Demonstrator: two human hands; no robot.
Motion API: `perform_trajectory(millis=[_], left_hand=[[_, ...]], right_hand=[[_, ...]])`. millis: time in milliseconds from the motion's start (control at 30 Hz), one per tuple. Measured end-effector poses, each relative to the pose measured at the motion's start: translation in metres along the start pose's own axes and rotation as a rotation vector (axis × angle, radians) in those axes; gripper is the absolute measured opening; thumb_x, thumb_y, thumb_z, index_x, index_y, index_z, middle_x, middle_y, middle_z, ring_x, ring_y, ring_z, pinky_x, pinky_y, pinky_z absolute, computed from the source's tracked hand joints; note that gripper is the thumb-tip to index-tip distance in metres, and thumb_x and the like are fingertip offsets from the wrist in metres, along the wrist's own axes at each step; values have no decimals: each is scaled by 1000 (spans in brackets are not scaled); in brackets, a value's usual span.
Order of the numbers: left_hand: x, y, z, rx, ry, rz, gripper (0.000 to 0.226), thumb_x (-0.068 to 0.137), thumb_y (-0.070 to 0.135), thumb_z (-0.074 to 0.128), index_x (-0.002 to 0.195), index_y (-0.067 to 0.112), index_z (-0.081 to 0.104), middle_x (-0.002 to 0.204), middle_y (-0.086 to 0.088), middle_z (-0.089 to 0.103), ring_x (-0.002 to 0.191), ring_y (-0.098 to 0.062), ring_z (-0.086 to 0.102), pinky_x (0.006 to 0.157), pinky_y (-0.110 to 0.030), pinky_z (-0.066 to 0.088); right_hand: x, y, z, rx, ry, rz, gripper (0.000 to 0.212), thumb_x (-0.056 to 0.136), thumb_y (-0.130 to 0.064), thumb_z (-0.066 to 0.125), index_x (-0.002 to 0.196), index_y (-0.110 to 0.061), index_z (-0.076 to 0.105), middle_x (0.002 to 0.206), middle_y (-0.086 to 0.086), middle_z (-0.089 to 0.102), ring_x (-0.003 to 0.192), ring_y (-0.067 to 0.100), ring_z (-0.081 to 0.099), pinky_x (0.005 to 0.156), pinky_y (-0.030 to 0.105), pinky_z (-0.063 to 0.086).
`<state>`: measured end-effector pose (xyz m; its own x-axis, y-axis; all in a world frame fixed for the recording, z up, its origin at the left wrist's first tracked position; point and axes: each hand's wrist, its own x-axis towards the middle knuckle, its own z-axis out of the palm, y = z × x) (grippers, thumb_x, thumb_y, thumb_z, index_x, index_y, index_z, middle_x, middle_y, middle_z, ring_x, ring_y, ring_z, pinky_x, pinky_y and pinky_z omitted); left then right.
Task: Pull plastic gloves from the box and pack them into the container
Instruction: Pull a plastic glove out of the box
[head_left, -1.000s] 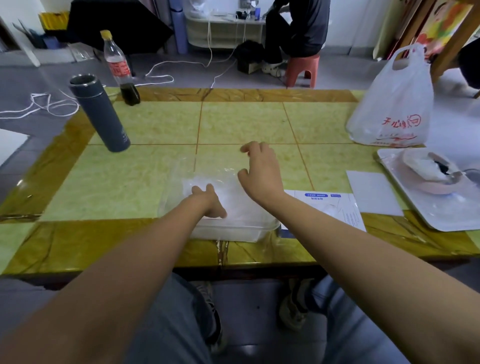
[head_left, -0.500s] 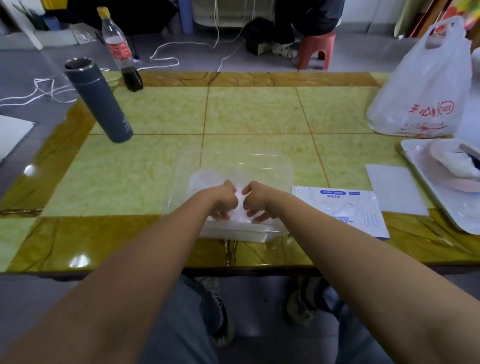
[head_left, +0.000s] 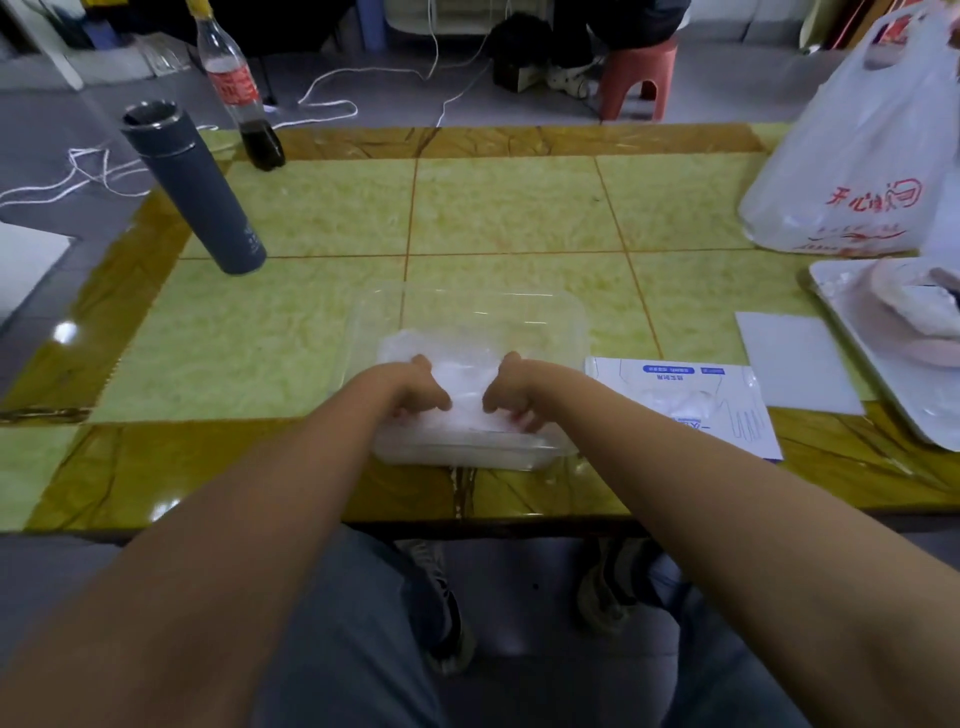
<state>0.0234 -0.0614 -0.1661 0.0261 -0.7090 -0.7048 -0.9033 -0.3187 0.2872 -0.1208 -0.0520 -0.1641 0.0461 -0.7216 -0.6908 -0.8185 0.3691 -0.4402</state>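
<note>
Both sets of fingers are curled down into the heap of gloves (head_left: 462, 384), and I read them as pinching or pressing the thin plastic, though the tips are buried and I cannot tell how firmly either hand has hold. My left hand (head_left: 415, 387) and right hand (head_left: 511, 389) sit close together with knuckles up, a narrow strip of crumpled white film showing between them. The pile lies in the near half of the clear container (head_left: 467, 312), whose far half looks bare.

The container runs long side to side across the table (head_left: 322, 208), right at the near edge in front of me. What the next pull turns on is the flat glove box (head_left: 680, 400), which lies just beside the container's right wall, long axis also roughly left to right, a tuft of film showing at its opening. That puts it nearer my right hand by a short sideways reach, while the left is well placed to hold the pile down. I judge the tamping step to be in progress.
</note>
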Motion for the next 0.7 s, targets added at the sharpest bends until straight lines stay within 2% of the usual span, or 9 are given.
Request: perform_trajectory(millis=[67, 133, 200, 300, 400, 500, 600, 633, 700], left_hand=[[-13, 6, 0, 42, 93, 30, 48, 97, 22, 51, 140, 6, 37, 126, -19, 53, 92, -30, 62, 71, -34, 51], [-27, 18, -3, 147, 289, 62, 29, 95, 19, 48, 118, 4, 57, 109, -17, 64, 86, -30, 65, 70, -34, 54], [-42, 38, -4, 186, 504, 147, 20, 94, 20, 46, 99, 9, 62, 101, -12, 67, 82, -30, 60, 64, -31, 46], [-64, 79, 7, 86, 645, 349, 23, 95, 23, 44, 98, 14, 65, 97, -5, 67, 83, -27, 58, 63, -29, 39], [-84, 127, 36, -2, 568, 562, 22, 94, 25, 47, 102, 16, 66, 104, -2, 67, 95, -25, 61, 69, -28, 39], [-91, 162, 72, 18, 379, 636, 26, 93, 21, 53, 117, 14, 60, 116, -4, 64, 105, -25, 59, 77, -28, 41], [-78, 173, 108, 95, 191, 535, 56, 88, 27, 64, 135, 7, 40, 122, -10, 60, 107, -29, 60, 78, -30, 44], [-71, 171, 118, 113, 167, 487, 68, 87, 29, 66, 140, 5, 32, 124, -11, 59, 109, -29, 59, 77, -30, 42], [-58, 165, 129, 78, 173, 423, 83, 85, 31, 69, 147, 4, 20, 128, -11, 56, 114, -29, 55, 76, -29, 40]], right_hand=[[-15, -2, -7, 78, 123, -168, 48, 95, -6, 51, 141, 1, 39, 124, 21, 54, 103, 34, 62, 88, 45, 56], [-31, -2, -20, 239, 242, -336, 34, 93, -2, 48, 126, 2, 55, 103, 15, 62, 86, 27, 64, 82, 40, 58], [-53, 8, -38, 356, 353, -461, 24, 92, -1, 46, 107, -3, 65, 88, 10, 64, 72, 19, 63, 72, 34, 56], [-69, 41, -62, 348, 559, -491, 24, 90, -4, 46, 88, -13, 68, 75, 0, 64, 67, 17, 61, 62, 27, 52], [-69, 97, -74, 235, 684, -337, 18, 90, -9, 50, 86, -11, 68, 75, -2, 62, 79, 22, 61, 72, 32, 49], [-67, 154, -73, 59, 645, -159, 20, 90, -14, 53, 102, -8, 68, 92, 6, 61, 87, 25, 58, 72, 30, 43], [-59, 189, -63, -47, 601, -101, 30, 84, -17, 62, 114, -16, 66, 117, 12, 54, 108, 28, 54, 90, 32, 44], [-56, 194, -60, -74, 606, -109, 33, 83, -19, 65, 115, -17, 65, 121, 13, 51, 114, 29, 51, 96, 34, 44], [-48, 198, -55, -114, 645, -142, 34, 82, -22, 67, 115, -19, 66, 122, 11, 50, 116, 28, 48, 98, 35, 43]])
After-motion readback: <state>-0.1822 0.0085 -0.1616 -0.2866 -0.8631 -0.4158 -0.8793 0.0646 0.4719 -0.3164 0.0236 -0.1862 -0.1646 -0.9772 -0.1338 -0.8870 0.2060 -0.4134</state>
